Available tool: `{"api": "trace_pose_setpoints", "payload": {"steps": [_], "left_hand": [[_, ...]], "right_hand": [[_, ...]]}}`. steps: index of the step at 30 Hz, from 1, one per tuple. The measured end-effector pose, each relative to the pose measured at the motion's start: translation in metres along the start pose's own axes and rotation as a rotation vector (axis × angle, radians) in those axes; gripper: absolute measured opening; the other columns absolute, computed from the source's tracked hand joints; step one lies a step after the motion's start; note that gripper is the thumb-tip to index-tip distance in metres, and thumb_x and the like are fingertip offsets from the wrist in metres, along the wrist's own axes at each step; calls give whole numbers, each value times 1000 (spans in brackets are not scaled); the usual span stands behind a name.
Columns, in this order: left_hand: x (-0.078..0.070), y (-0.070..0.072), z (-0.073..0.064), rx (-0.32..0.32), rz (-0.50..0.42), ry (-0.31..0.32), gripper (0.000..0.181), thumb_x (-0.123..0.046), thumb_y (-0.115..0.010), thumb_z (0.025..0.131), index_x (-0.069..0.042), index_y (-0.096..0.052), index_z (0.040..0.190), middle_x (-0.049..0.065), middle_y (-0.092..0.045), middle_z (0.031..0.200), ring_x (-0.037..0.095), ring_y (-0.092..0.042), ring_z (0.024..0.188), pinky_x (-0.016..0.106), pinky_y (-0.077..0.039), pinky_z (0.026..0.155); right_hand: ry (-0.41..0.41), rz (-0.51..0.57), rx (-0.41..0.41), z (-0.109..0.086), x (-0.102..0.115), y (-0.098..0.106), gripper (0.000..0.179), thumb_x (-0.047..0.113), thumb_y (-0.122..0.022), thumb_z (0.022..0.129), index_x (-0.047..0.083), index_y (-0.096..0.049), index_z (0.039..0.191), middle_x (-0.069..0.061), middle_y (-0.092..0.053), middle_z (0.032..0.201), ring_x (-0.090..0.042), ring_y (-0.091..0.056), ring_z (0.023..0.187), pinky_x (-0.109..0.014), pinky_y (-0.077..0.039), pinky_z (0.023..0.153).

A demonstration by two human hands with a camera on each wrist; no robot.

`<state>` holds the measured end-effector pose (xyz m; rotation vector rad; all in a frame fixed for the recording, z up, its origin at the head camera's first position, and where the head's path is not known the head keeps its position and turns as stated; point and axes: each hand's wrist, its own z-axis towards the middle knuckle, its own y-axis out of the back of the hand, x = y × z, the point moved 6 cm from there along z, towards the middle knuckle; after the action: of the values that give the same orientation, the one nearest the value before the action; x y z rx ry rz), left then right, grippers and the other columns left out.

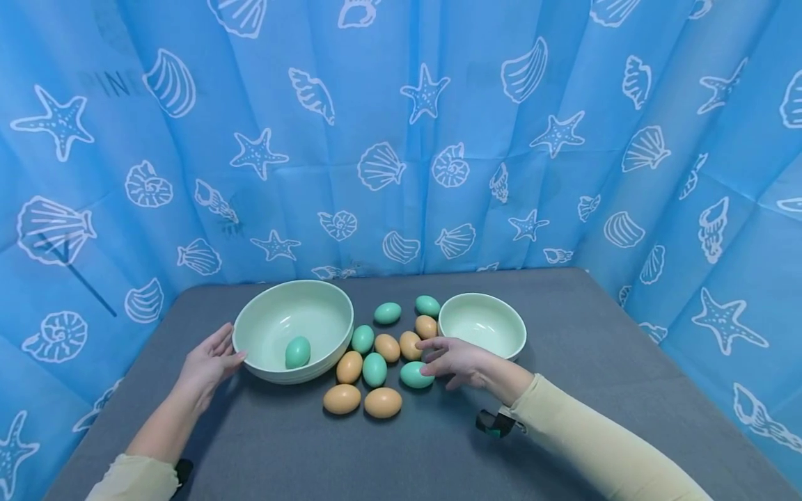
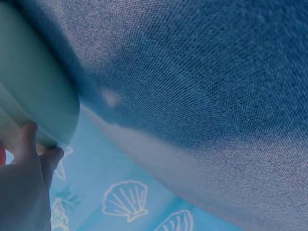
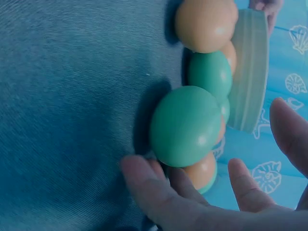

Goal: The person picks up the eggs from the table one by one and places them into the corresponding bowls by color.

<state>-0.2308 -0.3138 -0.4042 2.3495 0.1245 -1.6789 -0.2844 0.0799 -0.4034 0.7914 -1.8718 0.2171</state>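
Observation:
My left hand [image 1: 205, 367] rests its fingertips on the outer left side of a large pale green bowl [image 1: 260, 327]; in the left wrist view, the fingers [image 2: 30, 139] reach the bowl wall [image 2: 43, 82]. Inside that bowl lies one green egg [image 1: 297, 352]. My right hand [image 1: 466, 363] reaches in from the right, fingers spread, right at a green egg [image 1: 415, 376]. The right wrist view has that green egg [image 3: 185, 127] between spread fingers, not gripped. An orange-brown egg [image 1: 410, 346] sits just beyond the fingertips.
Several more green and orange-brown eggs [image 1: 383, 403] lie loose between the bowls. A smaller pale green bowl [image 1: 491, 323] stands behind my right hand. The grey cloth-covered table [image 1: 301, 452] ends at a blue shell-patterned curtain [image 1: 401, 202].

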Motion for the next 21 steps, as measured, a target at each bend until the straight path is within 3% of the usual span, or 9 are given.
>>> {"api": "trace_pose_setpoints", "payload": {"steps": [21], "left_hand": [[0, -1, 1, 2, 1, 4, 78, -4, -53, 103, -14, -2, 161, 11, -4, 167, 29, -9, 154, 47, -28, 120]], "right_hand": [[-13, -84, -97, 8, -12, -3, 51, 1, -70, 90, 7, -59, 139, -26, -50, 142, -43, -51, 129, -61, -52, 94]]}}
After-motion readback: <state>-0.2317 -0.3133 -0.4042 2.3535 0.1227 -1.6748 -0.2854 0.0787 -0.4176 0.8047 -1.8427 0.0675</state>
